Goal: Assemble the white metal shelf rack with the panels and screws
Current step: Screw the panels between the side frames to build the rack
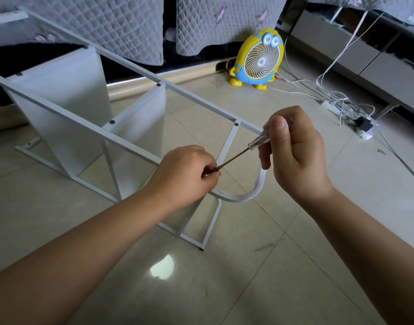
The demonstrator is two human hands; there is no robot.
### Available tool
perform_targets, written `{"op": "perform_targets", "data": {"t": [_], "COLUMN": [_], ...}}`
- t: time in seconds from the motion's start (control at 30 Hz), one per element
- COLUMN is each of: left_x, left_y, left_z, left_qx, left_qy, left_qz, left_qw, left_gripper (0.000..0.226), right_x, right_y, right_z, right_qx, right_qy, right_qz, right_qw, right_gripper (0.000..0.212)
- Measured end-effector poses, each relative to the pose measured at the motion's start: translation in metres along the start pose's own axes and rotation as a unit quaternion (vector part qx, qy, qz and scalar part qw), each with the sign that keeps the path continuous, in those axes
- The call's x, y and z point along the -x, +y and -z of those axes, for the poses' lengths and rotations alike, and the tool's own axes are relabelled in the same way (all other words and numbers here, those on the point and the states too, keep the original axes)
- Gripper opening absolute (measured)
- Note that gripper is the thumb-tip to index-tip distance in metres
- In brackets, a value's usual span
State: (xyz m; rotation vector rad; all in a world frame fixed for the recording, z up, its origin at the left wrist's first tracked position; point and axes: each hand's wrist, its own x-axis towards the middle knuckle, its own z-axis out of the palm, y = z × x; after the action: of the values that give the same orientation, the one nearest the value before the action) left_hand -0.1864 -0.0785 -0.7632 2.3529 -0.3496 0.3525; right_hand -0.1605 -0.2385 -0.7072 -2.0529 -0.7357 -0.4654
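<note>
The white metal shelf rack (131, 139) lies on its side on the tiled floor (295, 266), two panels (67, 109) fitted between its rails. The right hand (292, 151) curls closed around a clear-handled screwdriver (248, 146). The left hand (187, 174) pinches at the tip, perhaps on a screw, too small to tell. A yellow fan (257, 59) stands well apart.

Screwdriver (239, 156) tip inside left grip (189, 174)
</note>
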Motion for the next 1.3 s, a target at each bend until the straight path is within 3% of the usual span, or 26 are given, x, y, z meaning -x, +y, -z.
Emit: {"op": "perform_targets", "data": {"t": [0.17, 0.33, 0.47, 0.57, 0.83, 1.13, 1.3], "left_x": [0.003, 0.014, 0.008, 0.007, 0.005, 0.006, 0.007], "left_y": [-0.004, -0.014, -0.007, -0.004, -0.003, -0.001, -0.004], "left_z": [0.003, 0.009, 0.006, -0.001, -0.006, -0.008, -0.01], "left_qx": [-0.02, -0.006, 0.008, 0.016, -0.007, -0.025, -0.019], "left_qy": [0.012, 0.016, 0.018, 0.056, 0.072, 0.072, 0.075], "left_qz": [-0.016, -0.027, 0.033, 0.02, 0.006, -0.01, -0.02], "left_qw": [1.0, 0.999, 0.999, 0.998, 0.997, 0.997, 0.997], "left_gripper": [0.02, 0.043, 0.022, 0.023, 0.012, 0.013, 0.029], "right_x": [-0.007, -0.016, -0.021, -0.02, -0.019, -0.018, -0.016], "right_y": [-0.002, -0.009, -0.009, -0.01, -0.01, -0.013, -0.011], "right_z": [0.003, 0.003, 0.004, 0.005, 0.007, 0.009, 0.01], "right_qx": [0.016, 0.032, 0.013, 0.013, 0.016, 0.011, 0.007], "right_qy": [-0.036, -0.074, -0.083, -0.1, -0.1, -0.116, -0.109], "right_qz": [0.016, 0.033, 0.003, 0.016, 0.025, 0.022, 0.014], "right_qw": [0.999, 0.996, 0.996, 0.995, 0.995, 0.993, 0.994], "right_gripper": [0.014, 0.015, 0.015, 0.014, 0.019, 0.013, 0.012]}}
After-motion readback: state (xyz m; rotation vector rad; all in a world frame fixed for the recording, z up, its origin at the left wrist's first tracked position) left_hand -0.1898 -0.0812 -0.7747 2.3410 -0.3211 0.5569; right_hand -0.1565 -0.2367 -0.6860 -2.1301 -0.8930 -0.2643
